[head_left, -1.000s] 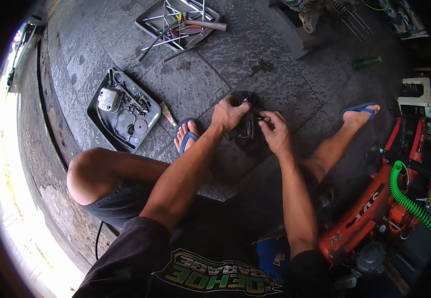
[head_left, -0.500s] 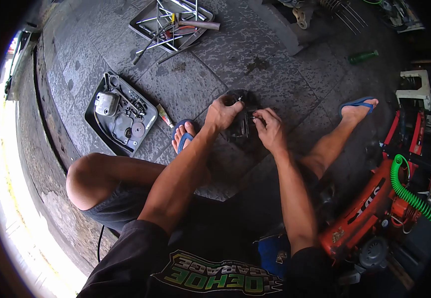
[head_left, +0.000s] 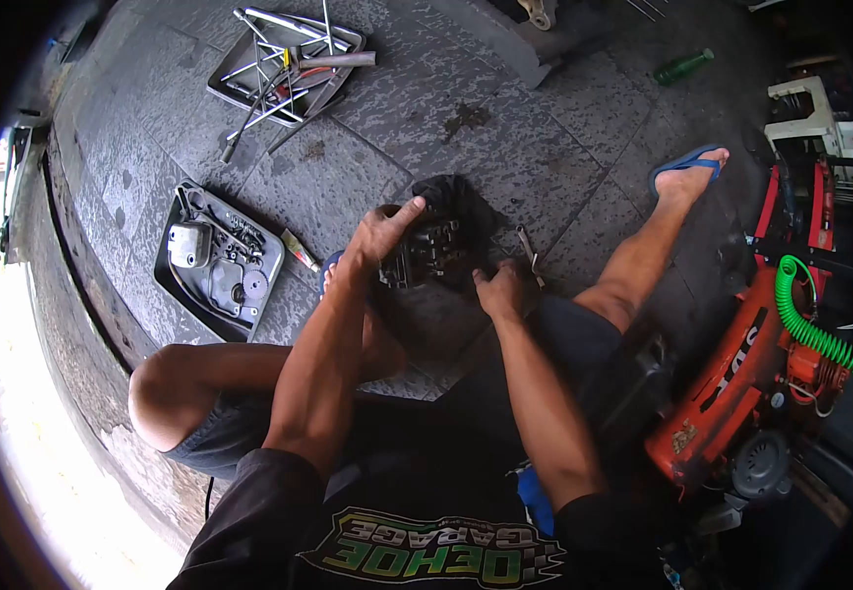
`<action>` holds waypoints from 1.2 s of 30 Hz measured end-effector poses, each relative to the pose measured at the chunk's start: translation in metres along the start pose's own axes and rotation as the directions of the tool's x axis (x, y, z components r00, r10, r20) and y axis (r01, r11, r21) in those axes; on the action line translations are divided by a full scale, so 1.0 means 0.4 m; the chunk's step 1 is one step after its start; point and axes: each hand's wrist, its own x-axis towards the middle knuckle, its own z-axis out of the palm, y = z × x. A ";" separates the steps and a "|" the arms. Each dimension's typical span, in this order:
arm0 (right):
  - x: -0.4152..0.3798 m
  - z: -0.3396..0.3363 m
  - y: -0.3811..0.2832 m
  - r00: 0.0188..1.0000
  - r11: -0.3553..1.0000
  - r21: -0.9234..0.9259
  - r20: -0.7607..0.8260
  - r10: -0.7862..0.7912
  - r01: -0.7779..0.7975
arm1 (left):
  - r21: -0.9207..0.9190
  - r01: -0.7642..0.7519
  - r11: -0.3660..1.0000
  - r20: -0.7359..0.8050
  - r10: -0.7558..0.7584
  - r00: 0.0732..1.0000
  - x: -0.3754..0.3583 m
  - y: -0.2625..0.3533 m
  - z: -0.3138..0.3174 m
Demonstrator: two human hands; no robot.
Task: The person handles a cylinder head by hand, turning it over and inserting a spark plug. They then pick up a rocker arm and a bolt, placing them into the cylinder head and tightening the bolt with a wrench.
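A dark metal engine cylinder head (head_left: 436, 251), with valve-gear parts showing in its top, sits low between my hands. My left hand (head_left: 384, 234) grips its left side, thumb raised along the far edge. At its near right edge is my right hand (head_left: 501, 291), fingers curled and thumb against the metal; its fingertips are partly hidden. Behind the cylinder head a crumpled black cloth (head_left: 461, 197) lies on the floor. Just past my right hand lies a slim metal tool (head_left: 528, 252).
A tray (head_left: 271, 258) at left holds a metal cover (head_left: 189, 244) and small parts. Beyond it, another tray (head_left: 218, 83) carries metal tools and a hammer (head_left: 338, 61). A tube (head_left: 299, 250), green bottle (head_left: 684, 67) and red compressor (head_left: 717, 393) with green hose (head_left: 820, 329) are around me.
The cylinder head has been turned so its top faces me. My right hand has dropped from its pinch above the part to the near right edge. The whole view has shifted.
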 end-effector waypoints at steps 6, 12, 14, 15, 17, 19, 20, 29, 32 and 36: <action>0.001 -0.021 -0.049 0.988 0.967 -0.254 0.150 0.020 0.018 | 0.315 -0.002 0.949 0.050 -0.014 0.999 0.018 0.032 -0.016; -0.013 -0.043 -0.073 0.993 0.991 -0.052 0.008 -0.120 0.120 | 0.304 -0.064 0.951 0.145 0.020 0.989 0.006 0.058 -0.040; -0.019 -0.052 -0.095 0.965 0.971 0.079 -0.155 -0.212 0.226 | 0.273 -0.106 0.956 0.138 0.070 0.988 -0.001 0.056 -0.051; -0.019 -0.054 -0.110 0.963 0.963 0.147 -0.182 -0.200 0.227 | 0.234 -0.125 0.964 0.136 0.094 0.986 0.000 0.049 -0.057; -0.005 -0.048 -0.119 0.959 0.947 0.220 -0.211 -0.188 0.234 | 0.201 -0.148 0.968 0.129 0.124 0.984 0.003 0.036 -0.064; 0.018 -0.018 -0.087 0.994 0.861 0.500 0.013 -0.113 0.091 | 0.085 -0.175 0.981 0.049 0.171 0.984 -0.010 0.016 -0.063; 0.023 -0.007 -0.071 0.994 0.858 0.506 0.016 -0.108 0.084 | 0.093 -0.171 0.981 0.052 0.167 0.985 -0.014 0.015 -0.070; 0.007 -0.108 -0.096 0.863 0.385 0.794 0.504 0.015 -0.470 | -0.285 -0.214 0.934 0.277 0.294 0.915 -0.054 0.095 -0.026; -0.019 -0.176 -0.127 0.779 0.181 0.809 0.588 -0.218 -0.560 | -0.369 -0.292 0.882 0.212 0.386 0.898 -0.047 0.103 0.024; 0.001 -0.124 -0.095 0.830 0.100 0.871 0.488 -0.269 -0.480 | -0.332 -0.252 0.909 0.279 0.350 0.894 -0.060 0.096 0.041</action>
